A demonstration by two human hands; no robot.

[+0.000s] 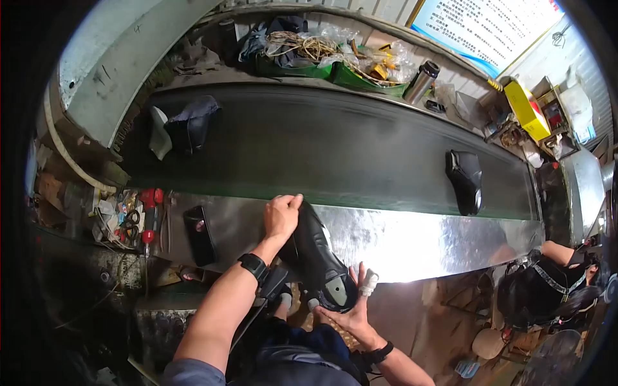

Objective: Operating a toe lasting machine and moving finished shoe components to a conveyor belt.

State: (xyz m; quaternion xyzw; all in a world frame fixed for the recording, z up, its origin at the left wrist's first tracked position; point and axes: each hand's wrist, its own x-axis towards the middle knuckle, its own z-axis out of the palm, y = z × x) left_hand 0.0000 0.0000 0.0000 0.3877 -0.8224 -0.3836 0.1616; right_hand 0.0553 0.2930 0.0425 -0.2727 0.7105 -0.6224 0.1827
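Note:
A long black shoe [315,244] is held between my two hands at the near edge of the metal worktop, its far end pointing away and to the left. A grey-green piece with a dark hole shows in its near end. At the far end, the fingers of my left hand [282,215] are closed on the shoe. My right hand [354,315] cups the near end from below, its thumb and fingers spread around it. White wrapping covers one finger of that hand. The underside of the shoe is hidden.
Beyond the metal worktop [412,241] runs a dark conveyor belt [309,141], bearing a black shoe [465,183] at right and black shoe parts [187,122] at left. A phone [199,235] and red-handled tool [150,215] lie left. A person [547,289] sits at right.

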